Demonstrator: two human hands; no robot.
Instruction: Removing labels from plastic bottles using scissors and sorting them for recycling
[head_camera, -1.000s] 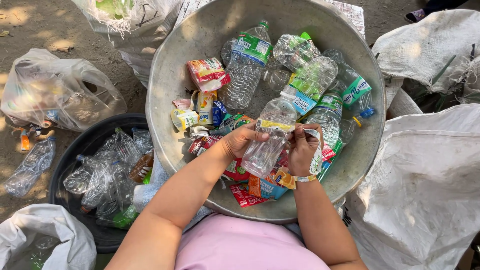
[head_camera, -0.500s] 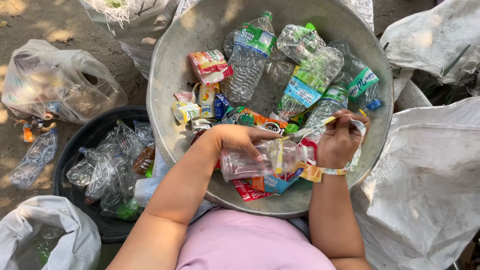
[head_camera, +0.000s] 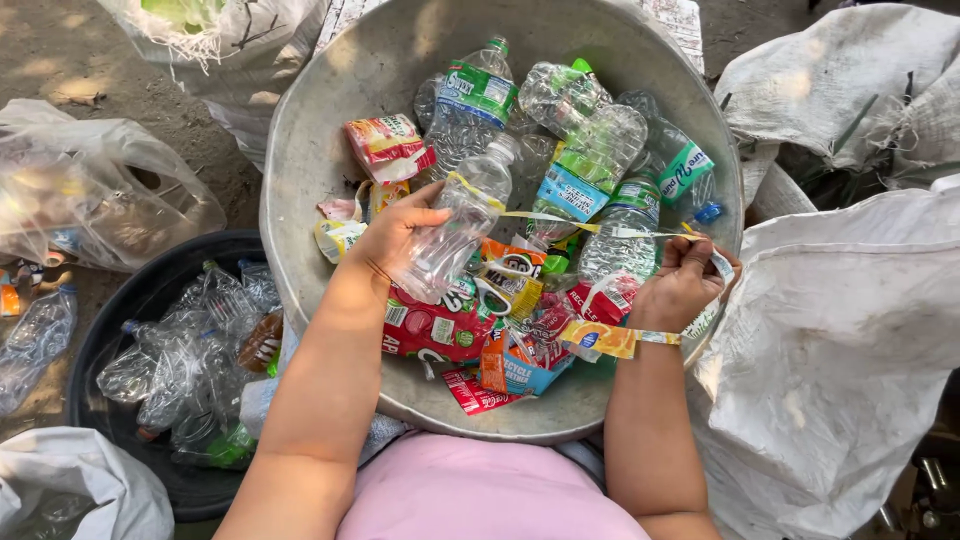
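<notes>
The left hand (head_camera: 392, 232) was closed around a clear, crushed plastic bottle (head_camera: 452, 225), holding it tilted above the contents of a large round metal basin (head_camera: 300, 170). The right hand (head_camera: 682, 285) was shut in a pinch on a thin strip of peeled label (head_camera: 590, 225), which stretched taut from the bottle's upper body across to that hand. A further length of label hung over the right wrist and the basin rim.

The bottle sat over the middle of the basin, above a layer of torn red, orange and blue wrappers (head_camera: 470, 335). Behind it lay several uncrushed bottles with green and blue labels (head_camera: 590, 160), and a red-and-yellow packet (head_camera: 385, 148) rested against the basin's left wall.

To the left of the basin, on the ground, stood a black tub (head_camera: 130, 300) filled with clear stripped bottles. White woven sacks (head_camera: 830, 330) lay to the right, just beside the basin. A translucent plastic bag (head_camera: 90, 200) lay at far left.
</notes>
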